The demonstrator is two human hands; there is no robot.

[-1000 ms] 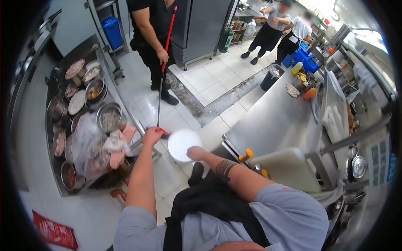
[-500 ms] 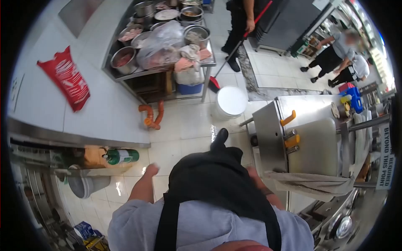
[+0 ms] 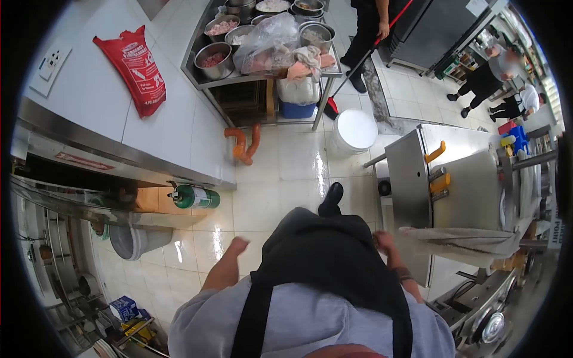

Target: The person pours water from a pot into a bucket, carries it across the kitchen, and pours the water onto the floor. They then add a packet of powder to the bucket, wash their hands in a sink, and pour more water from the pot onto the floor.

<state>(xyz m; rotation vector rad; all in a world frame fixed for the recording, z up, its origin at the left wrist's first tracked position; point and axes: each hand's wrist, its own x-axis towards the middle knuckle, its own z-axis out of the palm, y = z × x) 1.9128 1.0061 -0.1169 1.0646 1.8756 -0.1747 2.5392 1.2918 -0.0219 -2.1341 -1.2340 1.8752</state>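
My left hand (image 3: 239, 246) hangs at my left side above the tiled floor, its fingers curled in and nothing visible in them. On the other side, my right hand (image 3: 384, 241) hangs by the edge of my black apron (image 3: 322, 256). It is close to the steel counter (image 3: 407, 185), and its fingers are too small and partly hidden to read. A towel (image 3: 459, 238) drapes from the counter's near side, beside my right forearm. My black shoe (image 3: 331, 200) is forward on the floor.
A lidded white bucket (image 3: 355, 132) stands ahead, near a metal table (image 3: 209, 83) with bowls of food. Orange pipes (image 3: 243, 146) rise by the left wall; a green cylinder (image 3: 196, 197) is below. A person (image 3: 364, 42) holds a red-handled broom (image 3: 394, 27). Yellow-handled tools (image 3: 440, 181) are on the counter.
The view has shifted, so the bucket, table and wall pouch sit further right and slightly higher or lower. My right hand shows more beside the apron. Both arms still hang at my sides.
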